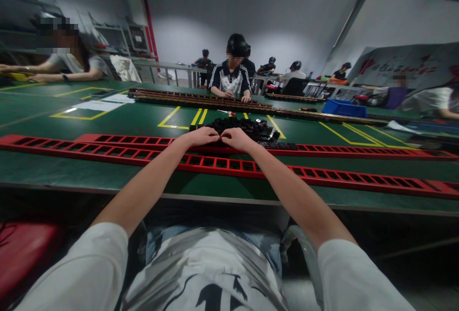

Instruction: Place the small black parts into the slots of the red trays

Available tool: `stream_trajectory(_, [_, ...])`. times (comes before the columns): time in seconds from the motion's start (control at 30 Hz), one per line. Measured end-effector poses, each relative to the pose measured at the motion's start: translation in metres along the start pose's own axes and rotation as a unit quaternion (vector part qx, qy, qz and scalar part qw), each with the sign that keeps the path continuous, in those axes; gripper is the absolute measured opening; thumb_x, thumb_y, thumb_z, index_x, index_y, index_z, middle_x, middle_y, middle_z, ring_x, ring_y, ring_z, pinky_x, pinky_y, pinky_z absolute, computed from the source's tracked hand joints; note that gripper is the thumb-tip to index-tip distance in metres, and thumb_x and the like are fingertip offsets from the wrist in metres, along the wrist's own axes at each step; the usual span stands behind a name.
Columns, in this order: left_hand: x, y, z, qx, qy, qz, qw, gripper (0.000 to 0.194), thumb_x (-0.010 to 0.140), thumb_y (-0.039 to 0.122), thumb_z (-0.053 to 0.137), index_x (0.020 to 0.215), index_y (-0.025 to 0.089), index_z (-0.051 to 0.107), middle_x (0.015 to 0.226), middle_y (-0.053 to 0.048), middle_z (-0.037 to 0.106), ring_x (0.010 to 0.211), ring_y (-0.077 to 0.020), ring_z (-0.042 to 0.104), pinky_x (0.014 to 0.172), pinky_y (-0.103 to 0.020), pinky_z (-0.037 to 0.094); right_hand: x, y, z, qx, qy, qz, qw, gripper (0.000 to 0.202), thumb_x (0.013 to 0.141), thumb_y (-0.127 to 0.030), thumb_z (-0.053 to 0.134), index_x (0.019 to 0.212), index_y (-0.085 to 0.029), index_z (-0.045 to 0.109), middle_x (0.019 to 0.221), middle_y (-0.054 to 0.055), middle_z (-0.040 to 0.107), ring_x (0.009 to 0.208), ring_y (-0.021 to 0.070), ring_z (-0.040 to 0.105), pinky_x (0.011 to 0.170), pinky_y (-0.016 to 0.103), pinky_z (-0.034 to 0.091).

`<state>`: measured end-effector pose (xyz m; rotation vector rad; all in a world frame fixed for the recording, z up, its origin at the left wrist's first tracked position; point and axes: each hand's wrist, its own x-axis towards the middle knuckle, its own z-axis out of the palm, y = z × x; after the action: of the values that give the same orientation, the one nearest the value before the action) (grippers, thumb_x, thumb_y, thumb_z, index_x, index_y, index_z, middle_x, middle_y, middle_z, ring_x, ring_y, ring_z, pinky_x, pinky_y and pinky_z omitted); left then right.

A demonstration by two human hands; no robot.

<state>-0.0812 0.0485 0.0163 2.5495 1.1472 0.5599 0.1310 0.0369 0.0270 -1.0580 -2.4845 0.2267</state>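
Note:
Two long red slotted frames lie across the green table, a far one [322, 150] and a near one [247, 166]. On the table just behind my hands is a pile of black parts [251, 129], and some black pieces sit in the far frame. My left hand [203, 135] and my right hand [234, 138] meet above the far frame, at the front of the pile. Fingers of both hands are pressed together in a pinch, their tips nearly touching. What they hold between them is too small to make out.
Long dark brown strips [201, 99] lie across the far side of the green table [143, 122]. A blue bin [344, 108] stands at the back right. Opposite me a person [231, 79] works with both hands on the strips. Another person sits at the left.

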Motion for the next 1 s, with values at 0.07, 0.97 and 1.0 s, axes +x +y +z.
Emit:
stream_trajectory(0.07, [0.001,0.001,0.001,0.012,-0.001,-0.009,1.0,0.03,0.085,0.039,0.054,0.091,0.02,0.076,0.089,-0.004,0.072,0.084,-0.0201,0.063,0.078,-0.027,0.046,0.0,0.0,0.0,0.009,0.006,-0.005,1.0,0.02,0.088,-0.018,0.062,0.099,-0.015,0.079,0.093,0.007,0.077,0.081,0.0164,0.066,0.077,0.025,0.046])
stream_trajectory(0.97, [0.001,-0.042,-0.005,-0.055,-0.056,-0.097,0.992,0.029,0.071,0.049,0.063,0.075,0.023,0.076,0.068,0.0,0.066,0.063,-0.0155,0.054,0.063,-0.026,0.038,0.003,0.001,0.011,-0.039,-0.011,-0.028,0.999,0.018,0.088,-0.024,0.065,0.095,-0.023,0.082,0.091,0.004,0.078,0.081,0.0177,0.068,0.076,0.025,0.046])
stream_trajectory(1.0, [0.002,-0.045,-0.005,-0.063,-0.058,-0.098,0.992,0.03,0.071,0.05,0.063,0.075,0.023,0.075,0.067,0.001,0.065,0.063,-0.0153,0.053,0.062,-0.026,0.037,0.002,0.0,0.011,-0.038,-0.012,-0.029,0.999,0.019,0.088,-0.024,0.064,0.095,-0.023,0.082,0.091,0.004,0.078,0.081,0.0176,0.068,0.076,0.025,0.046])
